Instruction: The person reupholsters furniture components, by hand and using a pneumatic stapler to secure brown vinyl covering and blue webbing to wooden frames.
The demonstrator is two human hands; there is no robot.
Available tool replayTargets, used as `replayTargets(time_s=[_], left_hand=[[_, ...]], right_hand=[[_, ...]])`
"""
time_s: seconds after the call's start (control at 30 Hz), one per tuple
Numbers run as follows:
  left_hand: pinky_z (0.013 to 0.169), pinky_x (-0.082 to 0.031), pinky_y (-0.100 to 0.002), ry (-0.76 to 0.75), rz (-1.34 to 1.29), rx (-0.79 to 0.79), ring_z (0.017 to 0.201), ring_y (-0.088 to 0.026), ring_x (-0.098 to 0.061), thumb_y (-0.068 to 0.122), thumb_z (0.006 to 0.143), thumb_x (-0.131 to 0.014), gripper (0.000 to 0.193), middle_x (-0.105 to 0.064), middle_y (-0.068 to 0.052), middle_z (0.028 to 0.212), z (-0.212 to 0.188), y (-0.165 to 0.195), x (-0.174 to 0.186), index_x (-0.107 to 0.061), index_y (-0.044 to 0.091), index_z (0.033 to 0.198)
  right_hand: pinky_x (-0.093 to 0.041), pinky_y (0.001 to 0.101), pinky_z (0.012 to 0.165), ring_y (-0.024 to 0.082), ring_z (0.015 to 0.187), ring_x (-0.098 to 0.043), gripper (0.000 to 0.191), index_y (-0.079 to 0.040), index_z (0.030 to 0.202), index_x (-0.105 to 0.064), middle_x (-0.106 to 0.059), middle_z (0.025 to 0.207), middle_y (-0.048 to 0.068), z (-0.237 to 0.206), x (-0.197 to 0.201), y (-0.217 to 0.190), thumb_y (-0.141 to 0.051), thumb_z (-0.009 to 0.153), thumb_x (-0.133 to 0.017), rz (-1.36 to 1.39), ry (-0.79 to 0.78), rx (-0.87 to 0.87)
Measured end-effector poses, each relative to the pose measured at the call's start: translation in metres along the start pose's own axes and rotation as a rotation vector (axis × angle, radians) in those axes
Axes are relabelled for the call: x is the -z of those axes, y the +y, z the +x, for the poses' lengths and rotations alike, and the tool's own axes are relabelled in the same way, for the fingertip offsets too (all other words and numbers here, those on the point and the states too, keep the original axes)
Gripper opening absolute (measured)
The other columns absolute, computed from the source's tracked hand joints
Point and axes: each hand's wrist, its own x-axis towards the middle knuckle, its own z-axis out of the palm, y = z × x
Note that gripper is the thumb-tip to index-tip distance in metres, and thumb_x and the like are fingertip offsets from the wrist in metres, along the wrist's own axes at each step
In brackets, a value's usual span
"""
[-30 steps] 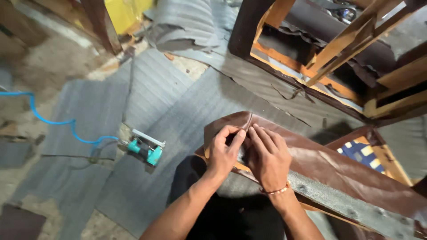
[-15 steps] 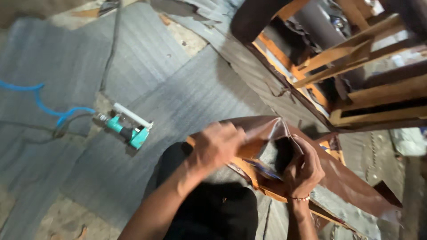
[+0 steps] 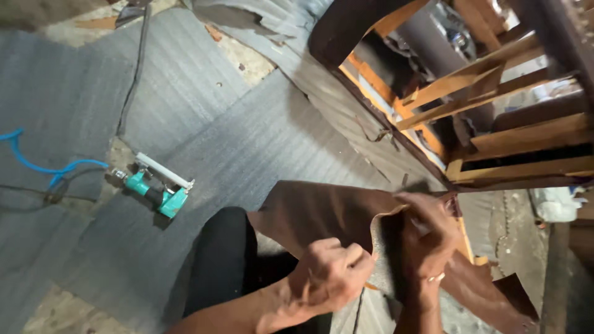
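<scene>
A sheet of brown leather-like upholstery cover lies over a wooden part at the lower middle, one flap folded back to show its grey underside. My right hand pinches the lifted edge of that flap from the right. My left hand is closed in a loose fist just left of the flap's grey underside; whether it grips the sheet or something small is hidden. My black-clothed knee is beneath the left arm.
A teal pneumatic stapler lies on grey felt floor covering at the left, joined to a blue air hose. A bare wooden furniture frame with dark brown trim fills the upper right.
The view has swung left and down. My hands have peeled the brown cover's edge back and now hold it folded over, with the left hand lower than before.
</scene>
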Motion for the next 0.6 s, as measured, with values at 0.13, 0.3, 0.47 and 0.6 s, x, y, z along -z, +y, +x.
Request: replayTargets(time_s=[0.13, 0.3, 0.47, 0.6], left_hand=[[0.062, -0.044, -0.031, -0.069, 0.052, 0.011, 0.063, -0.015, -0.057, 0.007, 0.095, -0.068, 0.007, -0.053, -0.004, 0.079, -0.003, 0.014, -0.004, -0.063, 0.003, 0.091], [0.063, -0.044, -0.034, 0.019, -0.051, 0.039, 0.065, -0.019, -0.058, 0.012, 0.092, -0.067, 0.010, -0.053, -0.005, 0.079, -0.003, 0.018, -0.024, -0.061, 0.005, 0.088], [0.061, -0.044, -0.032, -0.059, -0.039, -0.001, 0.067, -0.017, -0.057, 0.013, 0.101, -0.068, 0.010, -0.055, -0.005, 0.082, -0.012, 0.017, -0.017, -0.064, 0.005, 0.098], [0.074, -0.057, -0.036, 0.049, -0.218, -0.007, 0.079, -0.017, -0.065, 0.015, 0.105, -0.068, 0.017, -0.062, -0.004, 0.087, -0.033, 0.002, 0.004, -0.071, 0.003, 0.117]], right_hand=[[-0.055, 0.0333, 0.092, 0.026, 0.103, -0.072, 0.024, -0.004, 0.113, -0.074, -0.074, 0.113, 0.010, 0.007, 0.006, 0.007, 0.006, 0.091, -0.071, 0.015, 0.077, -0.021], [-0.034, 0.0624, 0.110, 0.042, 0.115, -0.057, 0.026, -0.005, 0.109, -0.070, -0.069, 0.114, 0.015, -0.002, 0.012, -0.010, -0.009, 0.084, -0.065, -0.302, 0.018, 0.555], [-0.030, 0.0614, 0.117, 0.025, 0.114, -0.066, 0.028, -0.011, 0.110, -0.075, -0.073, 0.111, 0.003, -0.001, 0.007, -0.023, -0.024, 0.092, -0.059, -0.088, -0.233, 0.711], [-0.034, 0.0516, 0.117, 0.015, 0.112, -0.067, 0.023, -0.014, 0.113, -0.076, -0.077, 0.108, 0.000, -0.017, 0.005, -0.003, -0.025, 0.101, -0.059, -0.149, -0.277, 0.710]])
